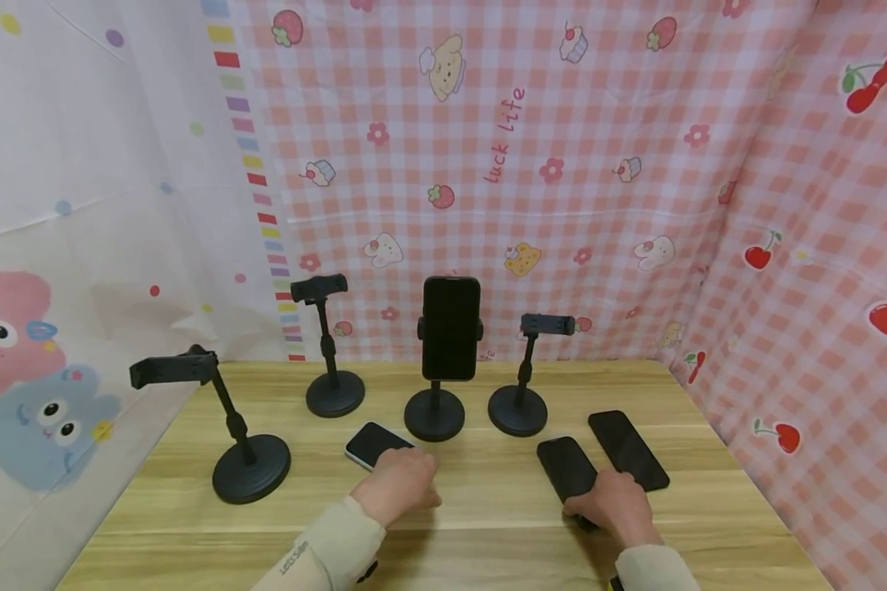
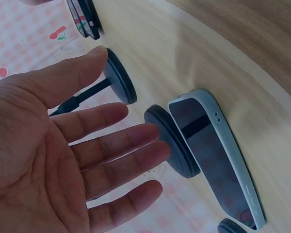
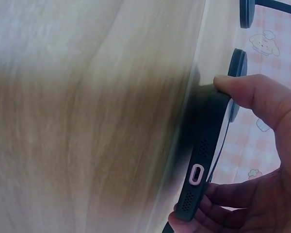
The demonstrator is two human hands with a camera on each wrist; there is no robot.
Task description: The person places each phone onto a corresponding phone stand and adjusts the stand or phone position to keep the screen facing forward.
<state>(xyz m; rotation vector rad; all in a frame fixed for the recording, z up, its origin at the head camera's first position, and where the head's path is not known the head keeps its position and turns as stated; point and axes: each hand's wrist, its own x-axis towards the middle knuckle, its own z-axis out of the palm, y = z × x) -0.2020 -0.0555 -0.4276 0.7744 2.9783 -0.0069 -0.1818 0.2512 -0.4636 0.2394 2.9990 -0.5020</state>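
My right hand (image 1: pixel 615 502) grips a dark-cased smartphone (image 1: pixel 565 465) across the near end. In the right wrist view, thumb and fingers hold opposite edges of this phone (image 3: pixel 206 141), with its charging port facing the camera. Its near end looks slightly off the tabletop. My left hand (image 1: pixel 397 486) hovers over the table by a light-cased smartphone (image 1: pixel 375 442), partly covering it in the head view. The left wrist view shows that hand (image 2: pixel 82 145) with fingers spread and relaxed, holding nothing, apart from the light-cased phone (image 2: pixel 218 155). Another black smartphone (image 1: pixel 628 450) lies right of the gripped one.
A black phone stand (image 1: pixel 434 415) at the middle back holds an upright phone (image 1: pixel 451 328). Three more stands bear no phone: one at far left (image 1: pixel 251 469), one at back left (image 1: pixel 335 394), one right of centre (image 1: pixel 517 410). Patterned cloth (image 1: pixel 488 205) hangs behind the wooden table (image 1: pixel 480 509).
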